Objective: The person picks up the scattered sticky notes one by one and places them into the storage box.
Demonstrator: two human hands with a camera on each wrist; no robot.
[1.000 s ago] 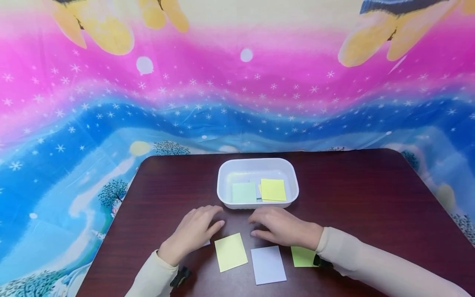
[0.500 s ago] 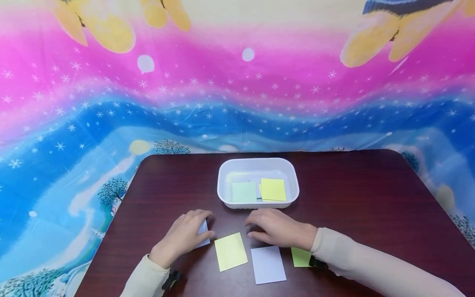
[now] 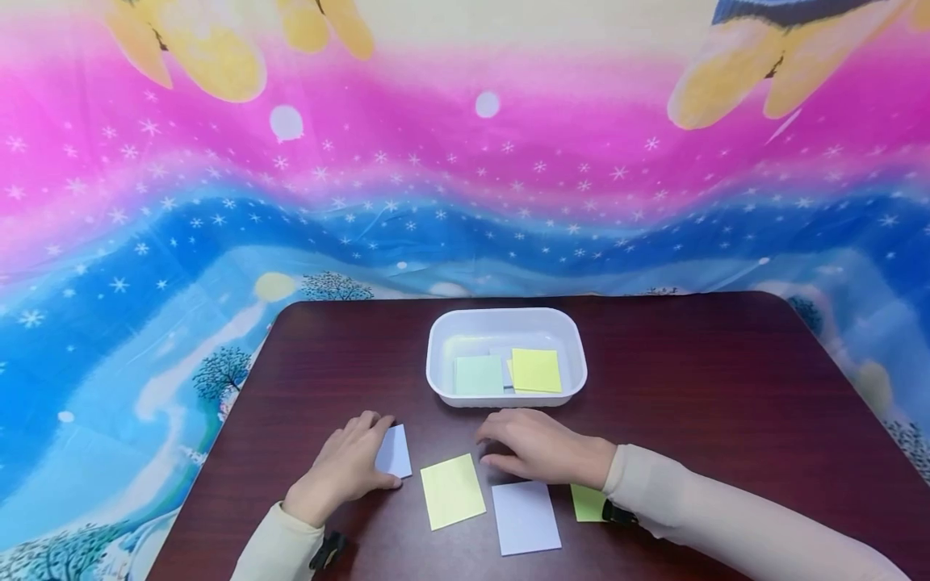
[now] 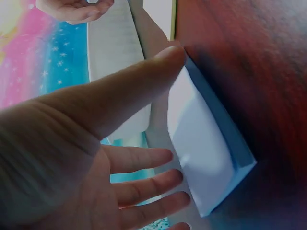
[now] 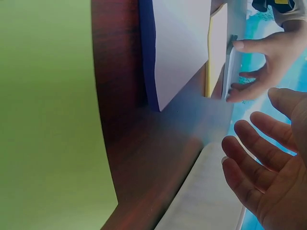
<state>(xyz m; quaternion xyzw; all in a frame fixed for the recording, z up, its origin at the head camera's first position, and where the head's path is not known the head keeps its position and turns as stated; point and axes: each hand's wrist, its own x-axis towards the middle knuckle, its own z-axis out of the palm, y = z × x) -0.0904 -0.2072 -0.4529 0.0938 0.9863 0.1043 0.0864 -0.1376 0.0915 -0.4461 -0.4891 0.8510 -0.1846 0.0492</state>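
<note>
A small pad of pale lavender sticky notes point(image 3: 394, 452) lies at the left on the table. My left hand point(image 3: 345, 460) spans it: the thumb is at its near corner, the fingers reach its far side. In the left wrist view the fingers point(image 4: 148, 184) are straight and spread beside this pad point(image 4: 201, 143). My right hand point(image 3: 541, 444) hovers just in front of the white tray, fingers loosely bent, nothing in them. Below it lie a pale yellow pad point(image 3: 453, 492), a second lavender pad point(image 3: 526, 519) and a green pad point(image 3: 587, 503), partly covered by the right wrist.
The white tray point(image 3: 436, 355) stands at the back of the dark wooden table point(image 3: 697, 371). Inside it are a mint-green pad point(image 3: 479, 376) and a bright yellow pad point(image 3: 536, 371), overlapping other notes. A patterned cloth point(image 3: 465, 161) hangs behind the table.
My left hand has moved left and nearer from the tray's front, opening around the left lavender pad, which now shows more. My right hand has drifted slightly left.
</note>
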